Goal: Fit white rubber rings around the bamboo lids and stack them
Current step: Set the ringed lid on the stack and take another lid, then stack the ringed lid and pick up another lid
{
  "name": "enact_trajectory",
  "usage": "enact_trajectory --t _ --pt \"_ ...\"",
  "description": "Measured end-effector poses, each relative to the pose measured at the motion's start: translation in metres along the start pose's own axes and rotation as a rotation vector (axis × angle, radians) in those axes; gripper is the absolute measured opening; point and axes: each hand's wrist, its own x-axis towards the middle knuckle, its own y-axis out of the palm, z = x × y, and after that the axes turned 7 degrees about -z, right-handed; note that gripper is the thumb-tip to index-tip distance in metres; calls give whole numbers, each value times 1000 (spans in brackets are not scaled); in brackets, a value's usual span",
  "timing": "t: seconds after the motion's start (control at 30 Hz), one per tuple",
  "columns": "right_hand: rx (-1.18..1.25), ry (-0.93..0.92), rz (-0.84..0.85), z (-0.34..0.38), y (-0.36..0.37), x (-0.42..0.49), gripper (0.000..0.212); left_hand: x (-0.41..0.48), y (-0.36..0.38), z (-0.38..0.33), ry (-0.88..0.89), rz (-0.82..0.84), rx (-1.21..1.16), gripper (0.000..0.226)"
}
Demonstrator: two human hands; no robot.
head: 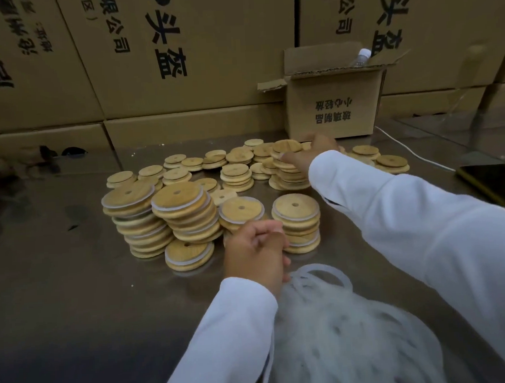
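We face a wall of printed cartons (208, 47) behind a steel tabletop (75, 288), with a small open box (335, 111) at the back. Bare bamboo lids (235, 174) lie in low piles across the far side. There our right hand (313, 150) curls its fingers round the edge of the top lid (285, 145). Nearer stand the ringed stacks (185, 212), with our left hand (254, 252) just in front. Its fingers are curled, and we cannot tell whether they hold anything. A heap of white rubber rings (355, 326) lies closest to us.
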Motion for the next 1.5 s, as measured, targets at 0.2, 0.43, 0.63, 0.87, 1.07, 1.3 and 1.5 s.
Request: enact_trajectory --t 0.2,0.43,0.63,0.87,1.07,1.3,1.5 --pt "-23 38 103 15 17 26 57 6 -1 2 -14 62 4 21" --pt "-60 -49 23 10 14 30 46 6 0 3 0 86 -9 21" --pt "213 -283 -29 28 -20 -29 47 6 -3 -9 -30 91 -125 15" --pt "133 -627 41 1 -55 -135 46 0 -11 -23 -75 288 -239 44" --pt "203 -650 133 -27 -66 -158 55 -10 -11 -14 18 300 -63 11" --pt "219 -208 170 -63 -73 -136 13 -6 -10 -7 82 212 -27 9" --pt "-296 -229 207 -74 -68 -131 9 -3 -12 -4 80 125 -95 9"
